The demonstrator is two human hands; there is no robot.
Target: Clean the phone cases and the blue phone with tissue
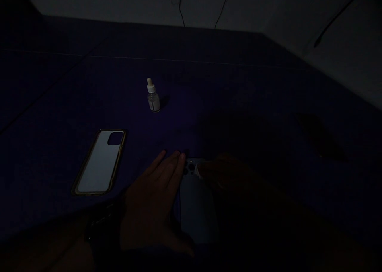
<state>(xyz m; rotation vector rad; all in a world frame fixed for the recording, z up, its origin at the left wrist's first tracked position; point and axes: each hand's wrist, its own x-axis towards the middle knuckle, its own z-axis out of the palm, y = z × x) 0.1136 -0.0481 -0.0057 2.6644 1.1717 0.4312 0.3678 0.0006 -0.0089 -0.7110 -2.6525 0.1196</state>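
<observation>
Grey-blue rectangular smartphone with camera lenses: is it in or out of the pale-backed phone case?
Out: the smartphone lies by the left hand, while the phone case lies apart, farther left.

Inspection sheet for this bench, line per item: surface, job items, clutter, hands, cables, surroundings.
Surface: dark blue-purple top, poorly lit; a thin pale line crosses it.
Job items: phone back up, cameras at far end; white scrap beside them.
Clutter: case lying left; dropper bottle upright beyond; faint dark flat item right, unidentifiable.
Left hand: open, along phone's left side; watch on wrist.
Right hand: fingers at the scrap; grip too dark to tell.
Cables: thin ones at the far wall; thicker one at right.
Surroundings: pale walls, dim; other people: nothing seen.
</observation>
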